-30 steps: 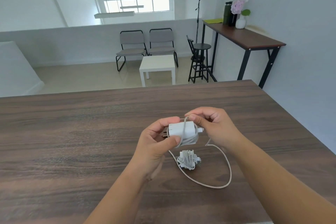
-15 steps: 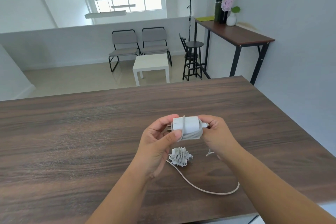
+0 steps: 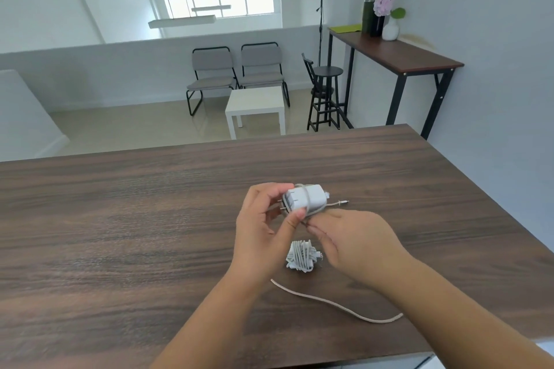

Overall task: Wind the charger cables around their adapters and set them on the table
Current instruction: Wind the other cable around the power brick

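My left hand point(image 3: 263, 228) pinches the white adapter point(image 3: 304, 200) between thumb and fingers, holding it above the table point(image 3: 120, 234) with its two prongs pointing left. I count a couple of cable turns already lying across the adapter body. My right hand point(image 3: 356, 246) sits just below and to the right of it, fingertips pressed together on the cable point(image 3: 335, 305) where it leaves the adapter. From there I see the loose length trail down onto the wood, curving toward the near right edge; the plug tip point(image 3: 343, 202) pokes out just right of the adapter.

Directly under my hands lies a second adapter point(image 3: 301, 256), fully wound in its own cable, resting on the table. That makes two chargers.

Farther off I count two grey chairs point(image 3: 236, 69), one white side table point(image 3: 254, 105), one black stool point(image 3: 325, 90), and a tall desk point(image 3: 398, 54) bearing a white vase point(image 3: 390, 28) with flowers in it and one dark bottle point(image 3: 369, 13).
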